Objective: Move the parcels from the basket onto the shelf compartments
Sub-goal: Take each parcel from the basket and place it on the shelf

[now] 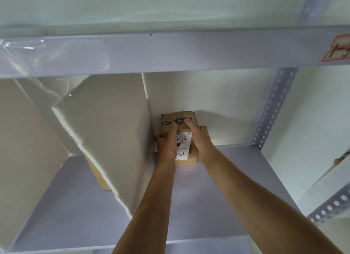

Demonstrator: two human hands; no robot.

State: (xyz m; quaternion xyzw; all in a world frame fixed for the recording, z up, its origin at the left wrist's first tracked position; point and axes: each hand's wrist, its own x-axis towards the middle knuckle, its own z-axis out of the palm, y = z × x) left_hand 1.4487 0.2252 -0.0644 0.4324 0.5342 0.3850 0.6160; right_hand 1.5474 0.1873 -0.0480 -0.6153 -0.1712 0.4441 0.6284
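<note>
I am holding the parcel with both hands. My left hand is gripping its left side, with the thumb sticking out to the left and the fingers curling over the top. My right hand is gripping its right side, and its fingers are curling over the top too, touching the dark tape there. The parcel is a brown box, and it is sitting on the shelf, far back in the right part. It is sitting close to the back wall. Its left side is lying just beside the white divider, which is leaning a bit. A white label with black bars and numbers is showing between my hands. Another brown box is peeking out from behind the divider, in the part to the left. A post with lots of small holes is standing at the right end of the shelf. A long pale beam is running across above, and a small tag with a red edge is sticking to its right end.
</note>
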